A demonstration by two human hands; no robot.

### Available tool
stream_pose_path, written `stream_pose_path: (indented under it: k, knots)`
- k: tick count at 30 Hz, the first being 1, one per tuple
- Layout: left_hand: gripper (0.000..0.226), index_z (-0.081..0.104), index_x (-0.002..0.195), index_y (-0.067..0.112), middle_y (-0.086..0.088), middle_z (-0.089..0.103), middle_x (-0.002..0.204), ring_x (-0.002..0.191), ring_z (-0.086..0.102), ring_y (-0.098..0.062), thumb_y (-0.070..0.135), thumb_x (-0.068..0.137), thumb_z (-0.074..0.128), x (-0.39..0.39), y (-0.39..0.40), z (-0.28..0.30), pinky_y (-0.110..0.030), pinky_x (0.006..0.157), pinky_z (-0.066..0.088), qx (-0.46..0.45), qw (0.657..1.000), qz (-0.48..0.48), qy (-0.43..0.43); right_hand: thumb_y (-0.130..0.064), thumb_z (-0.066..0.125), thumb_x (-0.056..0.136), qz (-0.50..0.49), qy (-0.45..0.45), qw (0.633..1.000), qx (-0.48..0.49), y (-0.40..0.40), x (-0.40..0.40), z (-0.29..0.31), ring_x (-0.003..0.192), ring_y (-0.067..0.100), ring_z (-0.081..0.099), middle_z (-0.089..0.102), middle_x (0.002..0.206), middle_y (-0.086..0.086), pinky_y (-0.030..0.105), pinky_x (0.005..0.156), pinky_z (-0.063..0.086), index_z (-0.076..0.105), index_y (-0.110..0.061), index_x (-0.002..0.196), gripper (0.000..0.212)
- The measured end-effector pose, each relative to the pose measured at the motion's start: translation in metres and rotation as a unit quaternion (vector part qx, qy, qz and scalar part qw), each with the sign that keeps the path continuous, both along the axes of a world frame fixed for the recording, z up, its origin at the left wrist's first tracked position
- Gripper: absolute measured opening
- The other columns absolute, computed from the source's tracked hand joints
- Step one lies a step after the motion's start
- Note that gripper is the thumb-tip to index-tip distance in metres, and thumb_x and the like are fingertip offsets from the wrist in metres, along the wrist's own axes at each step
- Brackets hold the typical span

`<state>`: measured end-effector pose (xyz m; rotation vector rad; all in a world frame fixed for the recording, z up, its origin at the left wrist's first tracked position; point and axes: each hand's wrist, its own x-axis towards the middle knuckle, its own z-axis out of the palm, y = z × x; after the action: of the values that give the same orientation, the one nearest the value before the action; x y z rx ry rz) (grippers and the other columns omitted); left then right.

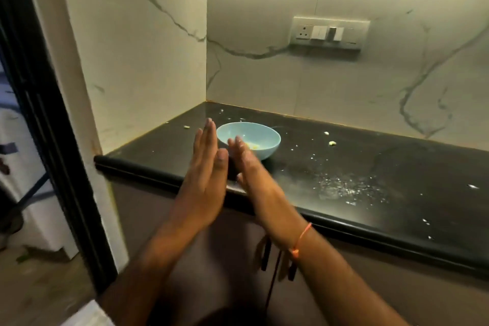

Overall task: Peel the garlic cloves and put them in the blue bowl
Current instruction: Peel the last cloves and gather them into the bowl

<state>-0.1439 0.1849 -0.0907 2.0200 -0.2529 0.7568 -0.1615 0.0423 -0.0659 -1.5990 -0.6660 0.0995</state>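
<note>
Two flat, straight-fingered hands, left hand (205, 167) and right hand (244, 160), hold nothing I can see; the blue bowl (248, 141) lies just beyond, nearer my right.

A dark, glossy desk (370, 174) with a rounded front edge runs into a corner of pale marbled wall. A blue bowl (254, 137) stands upright on it near the left end, a little back from the front edge. Three small pale garlic pieces lie apart on the surface: one (187, 127) left of the bowl near the side wall, two (326, 133) (332, 143) to its right. Fine white flakes (341, 185) are scattered over the middle and right part, with a larger white scrap (472, 186) further right.
</note>
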Motion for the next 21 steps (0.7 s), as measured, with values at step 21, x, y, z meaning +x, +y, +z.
stream_pose_path:
  k: [21]
  knots:
    - [0.061,-0.011,0.159,0.045,0.056,-0.031,0.143,0.148,-0.030,0.012,0.065,0.104,0.005,0.122,-0.026,0.027,-0.021,0.122,-0.006,0.212,0.931,-0.044,0.294,-0.058,0.019,0.110,-0.095,-0.118,0.847,-0.510,-0.140,0.203,0.026,0.161,0.008,-0.015,-0.003,0.174,-0.022,0.050,0.130,-0.005,0.001,-0.033,0.168,0.066]
